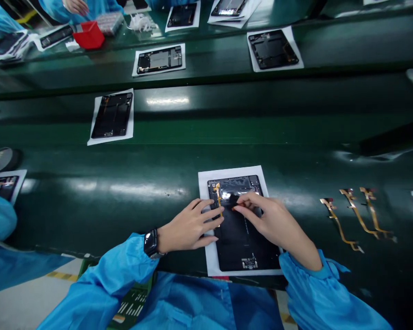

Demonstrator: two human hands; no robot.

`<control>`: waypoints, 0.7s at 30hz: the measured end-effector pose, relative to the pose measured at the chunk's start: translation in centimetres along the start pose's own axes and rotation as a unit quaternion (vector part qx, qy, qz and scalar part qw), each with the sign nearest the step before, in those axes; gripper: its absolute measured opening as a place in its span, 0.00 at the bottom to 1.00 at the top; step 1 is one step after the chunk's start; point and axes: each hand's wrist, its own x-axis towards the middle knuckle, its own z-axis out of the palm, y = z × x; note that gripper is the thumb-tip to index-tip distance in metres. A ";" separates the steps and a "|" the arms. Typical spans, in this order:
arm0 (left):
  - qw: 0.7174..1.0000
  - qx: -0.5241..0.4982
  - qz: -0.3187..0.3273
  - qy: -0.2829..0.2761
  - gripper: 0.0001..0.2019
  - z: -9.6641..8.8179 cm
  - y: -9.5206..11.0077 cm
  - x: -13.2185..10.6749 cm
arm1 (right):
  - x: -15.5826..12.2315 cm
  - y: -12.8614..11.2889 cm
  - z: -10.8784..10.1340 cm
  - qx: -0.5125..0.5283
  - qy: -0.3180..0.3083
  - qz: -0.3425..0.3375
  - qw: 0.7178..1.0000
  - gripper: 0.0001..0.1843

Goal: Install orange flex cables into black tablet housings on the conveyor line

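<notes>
A black tablet shell [232, 247] lies on a white sheet [212, 263] in front of me. An orange flex cable [218, 192] runs down the shell's upper left part. Over the left edge of the shell rests my left hand [194, 224], fingers spread, fingertips by the lower end of that cable. Above the middle of the shell, my right hand [266, 215] pinches a small dark piece [233, 200] with an orange edge between thumb and forefinger. Its exact kind is too small to tell.
Several loose flex cables [339, 224] lie on the green bench to the right. Another tablet shell [112, 115] on paper sits on the green strip ahead. Farther off are a red bin [88, 35] and a co-worker's hand [75, 6]. A round dark container [3, 159] stands at left.
</notes>
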 end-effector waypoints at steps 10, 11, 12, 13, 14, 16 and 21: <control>0.996 -0.085 0.020 0.020 0.18 -0.5 -0.7 -1.1 | -2.5 -1.9 2.5 -0.162 -0.055 -0.069 0.983 0.10; 0.996 -0.085 0.021 0.019 0.18 -0.4 -0.7 -1.1 | -2.5 -2.1 2.8 -0.188 -0.056 -0.075 0.978 0.09; 0.996 -0.086 0.022 0.019 0.18 -0.3 -0.7 -1.2 | -2.4 -2.3 3.1 -0.214 -0.055 -0.081 0.972 0.09; 0.996 -0.087 0.024 0.021 0.18 -0.2 -0.7 -1.3 | -2.2 -2.5 3.4 -0.239 -0.052 -0.090 0.965 0.08; 0.995 -0.089 0.026 0.023 0.18 -0.1 -0.8 -1.3 | -2.1 -2.8 3.7 -0.261 -0.048 -0.100 0.959 0.08; 0.995 -0.093 0.030 0.024 0.18 0.0 -0.9 -1.4 | -1.9 -3.3 4.1 -0.296 -0.034 -0.120 0.947 0.08; 0.994 -0.097 0.034 0.031 0.17 0.1 -1.2 -1.4 | -2.0 -4.1 4.9 -0.336 -0.019 -0.142 0.931 0.09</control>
